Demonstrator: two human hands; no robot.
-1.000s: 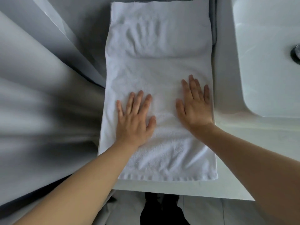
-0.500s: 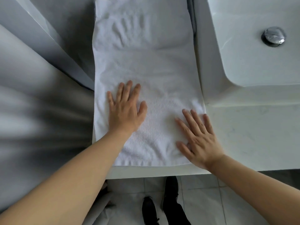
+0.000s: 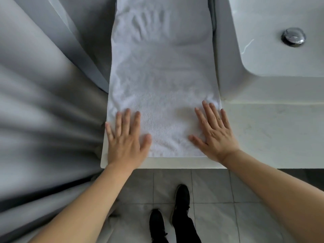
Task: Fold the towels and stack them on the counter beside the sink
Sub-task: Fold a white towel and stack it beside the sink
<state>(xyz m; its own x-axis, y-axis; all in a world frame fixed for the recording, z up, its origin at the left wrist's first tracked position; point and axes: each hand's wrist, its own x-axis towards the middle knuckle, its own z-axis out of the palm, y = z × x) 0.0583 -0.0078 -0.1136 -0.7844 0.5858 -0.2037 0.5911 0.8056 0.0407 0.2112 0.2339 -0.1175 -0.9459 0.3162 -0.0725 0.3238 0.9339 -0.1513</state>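
A white towel (image 3: 163,81) lies flat in a long strip on the pale counter (image 3: 273,130), left of the sink (image 3: 273,32). Its far part sits raised over something beneath and carries a hand-shaped dent. My left hand (image 3: 125,139) presses flat, fingers spread, on the towel's near left corner, with the palm reaching the counter's front edge. My right hand (image 3: 213,132) presses flat on the near right corner, fingers straight, little finger at the towel's right edge.
A grey curtain (image 3: 45,109) hangs along the counter's left side. The sink's chrome drain plug (image 3: 293,36) shows at right. Below the counter edge lie grey floor tiles (image 3: 210,190) and my dark shoes (image 3: 180,202).
Both hands slid toward me down the towel, from its middle to its near corners, spreading apart. The camera tilted down, bringing the floor and shoes into view.
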